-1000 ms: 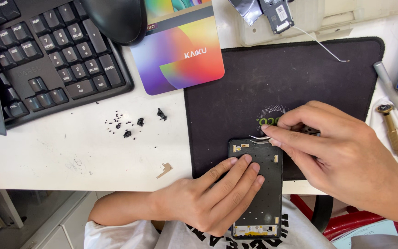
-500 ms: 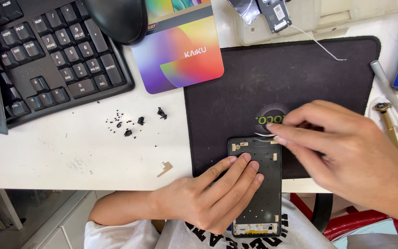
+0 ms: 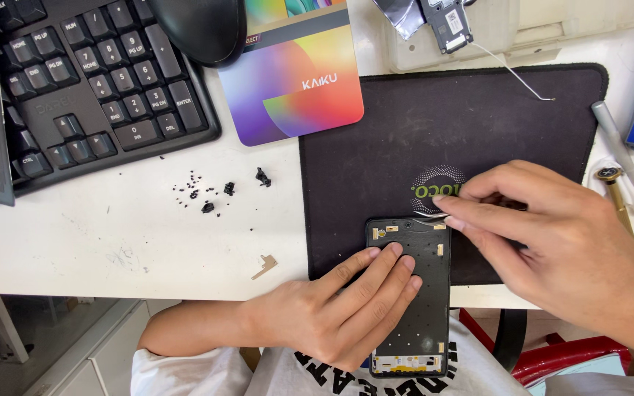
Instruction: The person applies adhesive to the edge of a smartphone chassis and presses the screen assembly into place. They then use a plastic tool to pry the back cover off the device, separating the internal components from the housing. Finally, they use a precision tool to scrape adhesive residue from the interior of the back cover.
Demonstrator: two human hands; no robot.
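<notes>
At the near edge of the black work mat (image 3: 478, 125), one dark phone frame (image 3: 412, 293) lies with its long axis running from far to near, its near end hanging over the edge of the white table (image 3: 111, 235) above the person's lap. The left hand (image 3: 339, 312) lies flat on the frame, fingers spread and pressing it down from the left side. The right hand (image 3: 544, 235) comes from the right, and its fingertips (image 3: 449, 209) are pressed together, pinching a thin pale strip (image 3: 428, 215) at the far end of the frame; what this strip is, I cannot tell. So the thing lies just left and near from the right grip, and the right hand is the nearer one to that far end.

On the left there is one black keyboard (image 3: 89, 81), one dark mouse (image 3: 192, 26) and one colourful card (image 3: 295, 81). Several small black crumbs (image 3: 218, 191) lie on the table between keyboard and mat. On the right, one screwdriver with a brass end (image 3: 614, 191) and one thin grey tool (image 3: 621, 158) lie beside the mat
</notes>
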